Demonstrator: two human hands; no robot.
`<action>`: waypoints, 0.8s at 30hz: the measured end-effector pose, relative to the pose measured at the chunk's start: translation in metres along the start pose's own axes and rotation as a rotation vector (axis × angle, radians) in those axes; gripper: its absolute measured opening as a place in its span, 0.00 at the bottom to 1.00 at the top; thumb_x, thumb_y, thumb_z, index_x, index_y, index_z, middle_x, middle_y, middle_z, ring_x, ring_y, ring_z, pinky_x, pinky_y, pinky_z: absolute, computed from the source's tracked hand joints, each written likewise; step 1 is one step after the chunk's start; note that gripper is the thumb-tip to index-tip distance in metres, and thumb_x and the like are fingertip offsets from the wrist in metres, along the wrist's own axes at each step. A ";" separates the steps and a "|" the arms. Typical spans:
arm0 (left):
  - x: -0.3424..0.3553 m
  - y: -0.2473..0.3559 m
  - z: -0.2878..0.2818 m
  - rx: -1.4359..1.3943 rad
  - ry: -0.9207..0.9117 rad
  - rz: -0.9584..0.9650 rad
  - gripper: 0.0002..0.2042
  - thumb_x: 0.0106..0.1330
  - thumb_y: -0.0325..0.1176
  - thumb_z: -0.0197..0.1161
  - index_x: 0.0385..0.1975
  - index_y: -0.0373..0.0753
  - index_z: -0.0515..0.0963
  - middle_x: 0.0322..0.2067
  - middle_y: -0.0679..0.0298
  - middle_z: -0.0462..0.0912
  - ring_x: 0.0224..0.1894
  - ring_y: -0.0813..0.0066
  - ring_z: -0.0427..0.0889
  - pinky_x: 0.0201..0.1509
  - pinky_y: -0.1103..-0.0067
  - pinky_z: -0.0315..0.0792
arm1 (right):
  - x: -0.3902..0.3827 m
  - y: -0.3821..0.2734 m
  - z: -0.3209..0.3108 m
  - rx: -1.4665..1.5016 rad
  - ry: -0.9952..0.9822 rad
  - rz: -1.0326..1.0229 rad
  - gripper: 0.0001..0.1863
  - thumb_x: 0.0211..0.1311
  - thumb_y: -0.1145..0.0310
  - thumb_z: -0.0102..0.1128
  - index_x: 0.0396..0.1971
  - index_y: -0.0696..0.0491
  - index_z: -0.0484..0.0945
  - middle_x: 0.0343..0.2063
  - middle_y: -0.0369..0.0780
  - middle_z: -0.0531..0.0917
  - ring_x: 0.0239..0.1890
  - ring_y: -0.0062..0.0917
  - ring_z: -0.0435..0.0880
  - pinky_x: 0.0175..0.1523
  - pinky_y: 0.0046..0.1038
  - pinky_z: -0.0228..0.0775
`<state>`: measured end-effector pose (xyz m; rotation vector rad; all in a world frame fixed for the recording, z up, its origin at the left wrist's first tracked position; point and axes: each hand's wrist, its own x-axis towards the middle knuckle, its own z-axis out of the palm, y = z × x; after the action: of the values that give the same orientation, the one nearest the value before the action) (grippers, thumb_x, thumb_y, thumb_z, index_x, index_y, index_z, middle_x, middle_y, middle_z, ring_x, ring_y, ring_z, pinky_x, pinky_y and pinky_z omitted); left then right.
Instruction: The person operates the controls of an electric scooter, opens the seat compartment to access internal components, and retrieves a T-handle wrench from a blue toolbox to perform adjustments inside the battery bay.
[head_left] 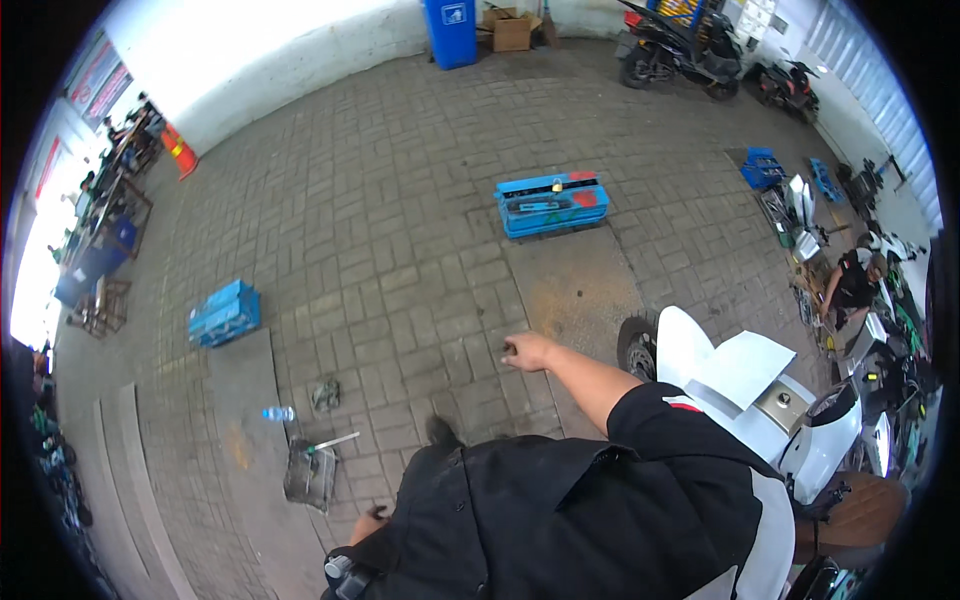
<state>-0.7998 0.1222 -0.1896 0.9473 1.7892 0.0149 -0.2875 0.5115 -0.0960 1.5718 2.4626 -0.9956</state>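
Black-sleeved, the right arm (592,385) is stretched toward the frame's centre, where the right hand (525,352) is held with fingers curled above grey paving (440,300); whether anything is grasped there, or in the partly hidden left hand (370,523) at lower left of centre, cannot be told. Nearest the left hand, a grey tray (318,492) is seen at lower left, overlapped by a pale-handled tool (340,440), with a bottle (279,413) above. Farther out, blue toolboxes (552,218) are set at centre-left and upper centre.
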 end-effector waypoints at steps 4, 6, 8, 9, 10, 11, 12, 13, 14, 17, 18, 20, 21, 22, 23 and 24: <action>0.128 0.037 -0.055 0.241 -0.125 0.108 0.28 0.59 0.46 0.66 0.59 0.41 0.74 0.45 0.51 0.84 0.50 0.55 0.83 0.53 0.68 0.76 | 0.027 -0.001 -0.035 0.064 -0.083 0.110 0.30 0.60 0.48 0.58 0.55 0.54 0.75 0.53 0.50 0.79 0.58 0.44 0.76 0.61 0.40 0.68; 0.186 0.070 -0.115 0.450 -0.106 0.163 0.28 0.59 0.46 0.66 0.59 0.42 0.74 0.45 0.51 0.84 0.50 0.55 0.82 0.53 0.68 0.76 | 0.034 0.012 -0.024 0.065 -0.064 0.178 0.29 0.60 0.49 0.59 0.53 0.55 0.76 0.53 0.50 0.80 0.58 0.44 0.76 0.61 0.40 0.68; 0.243 0.116 -0.185 0.644 -0.074 0.223 0.28 0.59 0.46 0.66 0.59 0.42 0.74 0.45 0.50 0.84 0.50 0.54 0.82 0.52 0.68 0.76 | 0.030 0.036 -0.020 0.019 -0.217 0.344 0.27 0.60 0.49 0.58 0.50 0.55 0.80 0.51 0.51 0.80 0.56 0.45 0.78 0.60 0.41 0.69; 0.279 0.167 -0.229 0.778 -0.058 0.255 0.28 0.59 0.46 0.66 0.59 0.42 0.74 0.46 0.50 0.84 0.50 0.54 0.82 0.52 0.68 0.76 | 0.012 0.059 -0.009 -0.045 -0.273 0.462 0.25 0.59 0.49 0.57 0.46 0.55 0.83 0.50 0.51 0.81 0.54 0.45 0.79 0.59 0.42 0.70; 0.300 0.225 -0.251 0.770 -0.064 0.256 0.27 0.59 0.46 0.65 0.58 0.42 0.74 0.46 0.49 0.83 0.50 0.54 0.82 0.53 0.68 0.76 | -0.003 0.079 -0.008 -0.069 -0.384 0.549 0.27 0.59 0.49 0.56 0.48 0.54 0.82 0.52 0.49 0.80 0.53 0.45 0.80 0.59 0.42 0.71; 0.296 0.338 -0.270 0.793 -0.103 0.275 0.27 0.59 0.46 0.65 0.58 0.42 0.75 0.47 0.48 0.83 0.50 0.54 0.82 0.53 0.68 0.75 | -0.038 0.100 0.005 0.017 -0.386 0.687 0.27 0.59 0.48 0.56 0.48 0.54 0.82 0.51 0.49 0.81 0.53 0.45 0.80 0.59 0.41 0.71; 0.305 0.388 -0.298 0.888 -0.054 0.255 0.26 0.60 0.46 0.65 0.58 0.43 0.75 0.46 0.49 0.83 0.50 0.54 0.82 0.52 0.68 0.76 | -0.042 0.109 0.004 0.088 -0.367 0.740 0.27 0.59 0.48 0.56 0.49 0.53 0.82 0.51 0.48 0.81 0.53 0.44 0.80 0.59 0.41 0.71; 0.318 0.438 -0.325 0.983 -0.004 0.237 0.26 0.60 0.45 0.64 0.58 0.44 0.75 0.45 0.49 0.84 0.49 0.54 0.83 0.52 0.68 0.76 | -0.047 0.110 -0.003 0.173 -0.232 0.824 0.27 0.59 0.47 0.57 0.48 0.53 0.82 0.49 0.49 0.82 0.52 0.44 0.81 0.58 0.41 0.71; 0.314 0.505 -0.340 0.966 0.039 0.295 0.25 0.61 0.44 0.63 0.58 0.42 0.75 0.45 0.48 0.83 0.49 0.54 0.83 0.51 0.67 0.75 | -0.054 0.105 -0.014 0.262 -0.094 0.917 0.27 0.58 0.47 0.58 0.48 0.53 0.82 0.48 0.49 0.83 0.51 0.44 0.81 0.57 0.40 0.72; 0.338 0.634 -0.366 0.759 0.161 0.477 0.24 0.60 0.40 0.62 0.57 0.41 0.75 0.43 0.50 0.84 0.47 0.56 0.84 0.48 0.67 0.76 | -0.048 0.112 -0.027 0.534 0.154 1.033 0.24 0.60 0.50 0.57 0.47 0.53 0.82 0.48 0.50 0.82 0.51 0.46 0.81 0.56 0.40 0.72; 0.356 0.672 -0.364 0.662 0.188 0.543 0.24 0.59 0.38 0.63 0.57 0.42 0.76 0.42 0.51 0.85 0.46 0.57 0.84 0.46 0.67 0.76 | -0.038 0.125 -0.010 0.616 0.212 1.107 0.23 0.59 0.51 0.58 0.47 0.53 0.82 0.47 0.50 0.83 0.51 0.45 0.81 0.56 0.40 0.72; 0.387 0.732 -0.338 0.682 0.178 0.553 0.23 0.59 0.36 0.61 0.57 0.42 0.76 0.42 0.51 0.85 0.46 0.57 0.84 0.46 0.67 0.76 | -0.013 0.149 0.024 0.747 0.303 1.251 0.22 0.58 0.52 0.62 0.46 0.52 0.83 0.46 0.50 0.84 0.50 0.42 0.82 0.56 0.39 0.72; 0.396 0.752 -0.326 0.683 0.191 0.545 0.23 0.60 0.36 0.61 0.57 0.42 0.76 0.42 0.51 0.85 0.46 0.57 0.84 0.46 0.67 0.76 | 0.002 0.152 0.015 0.739 0.233 1.194 0.22 0.57 0.52 0.62 0.46 0.52 0.83 0.45 0.50 0.84 0.50 0.42 0.82 0.56 0.39 0.72; 0.409 0.768 -0.306 0.803 0.149 0.560 0.23 0.60 0.36 0.60 0.57 0.43 0.75 0.42 0.52 0.85 0.46 0.57 0.84 0.47 0.67 0.76 | 0.022 0.149 -0.007 0.736 0.170 1.144 0.22 0.57 0.52 0.62 0.46 0.51 0.83 0.45 0.50 0.84 0.50 0.42 0.82 0.57 0.39 0.72; 0.424 0.785 -0.278 0.920 0.106 0.591 0.23 0.60 0.36 0.60 0.58 0.44 0.75 0.42 0.53 0.85 0.46 0.57 0.84 0.48 0.67 0.75 | 0.038 0.157 -0.008 0.679 0.127 1.132 0.22 0.57 0.52 0.61 0.46 0.51 0.83 0.46 0.50 0.83 0.50 0.43 0.82 0.57 0.39 0.71; 0.443 0.789 -0.256 0.948 -0.012 0.568 0.23 0.60 0.37 0.61 0.58 0.45 0.75 0.44 0.53 0.85 0.47 0.57 0.83 0.50 0.67 0.75 | 0.060 0.177 -0.013 0.616 0.081 1.104 0.22 0.58 0.52 0.61 0.46 0.51 0.83 0.47 0.50 0.83 0.51 0.43 0.81 0.57 0.40 0.71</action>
<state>-0.5952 1.0346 -0.0875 2.0928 1.4263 -0.5143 -0.1654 0.6150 -0.1939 2.6247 0.8990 -1.4222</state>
